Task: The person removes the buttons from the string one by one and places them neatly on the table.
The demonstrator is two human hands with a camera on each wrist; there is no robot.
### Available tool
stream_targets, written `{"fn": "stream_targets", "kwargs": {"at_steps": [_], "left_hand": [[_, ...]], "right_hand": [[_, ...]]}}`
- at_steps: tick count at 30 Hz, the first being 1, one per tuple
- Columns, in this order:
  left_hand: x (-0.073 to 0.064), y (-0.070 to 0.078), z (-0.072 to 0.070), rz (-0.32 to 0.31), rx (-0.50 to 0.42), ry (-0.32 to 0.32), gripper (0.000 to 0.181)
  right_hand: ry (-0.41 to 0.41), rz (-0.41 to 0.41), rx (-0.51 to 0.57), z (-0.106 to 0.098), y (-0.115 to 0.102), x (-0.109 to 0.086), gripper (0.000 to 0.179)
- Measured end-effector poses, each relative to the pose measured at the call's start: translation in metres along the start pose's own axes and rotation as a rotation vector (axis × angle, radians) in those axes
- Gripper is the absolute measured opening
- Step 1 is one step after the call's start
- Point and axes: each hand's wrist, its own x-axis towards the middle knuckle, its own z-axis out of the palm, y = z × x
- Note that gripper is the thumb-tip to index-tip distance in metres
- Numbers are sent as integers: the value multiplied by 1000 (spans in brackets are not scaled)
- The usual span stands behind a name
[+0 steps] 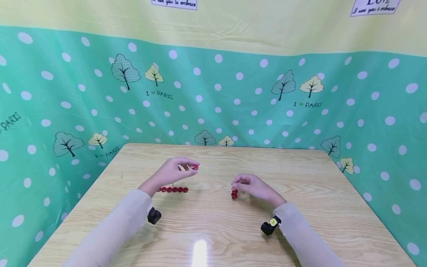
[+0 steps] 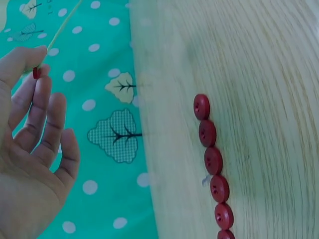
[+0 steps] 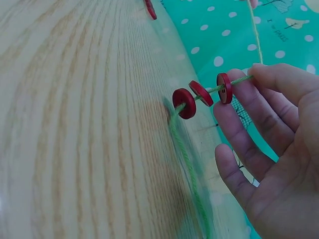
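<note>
My left hand (image 1: 171,171) is raised over the left half of the table and pinches a red button (image 2: 36,72) between thumb and fingers. A thin green string (image 2: 64,24) runs upward from that button. To the right, my right hand (image 1: 255,188) pinches a green string (image 3: 244,78) between thumb and forefinger. Threaded on this string are three red buttons (image 3: 184,103), hanging just past the fingertips, and its tail drops toward the tabletop. Below the left hand, a straight row of several red buttons (image 2: 213,161) lies on the wood, partly covered by the wrist in the head view.
The light wooden table (image 1: 213,218) carries the work. A green dotted cloth (image 1: 217,100) with printed trees hangs behind it and along its sides. Black wrist cameras (image 1: 154,216) sit under both forearms. A bright light reflection lies near the front edge.
</note>
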Motion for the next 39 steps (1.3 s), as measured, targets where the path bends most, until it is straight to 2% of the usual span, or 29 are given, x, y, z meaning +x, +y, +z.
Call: {"fn": "stream_targets", "kwargs": {"at_steps": [15,22,29,35,39], "left_hand": [[-14,-11,-21,-39,-6,49,32],[-23,-24,-30,-80,0,78,33],[-30,-34,-35,-122,-4,78,37],[-36,-42,-38,-120,50,81,35],[-41,-50,-43,-98,126,65,33]], "right_hand": [[3,5,9,-1,2,-2,31],[-4,2,7,-2,4,-1,34],[11,20,-5,-3,2,-1,27],[13,28,-10,-3,2,0,28],[10,27,-15,-3,2,0,32]]}}
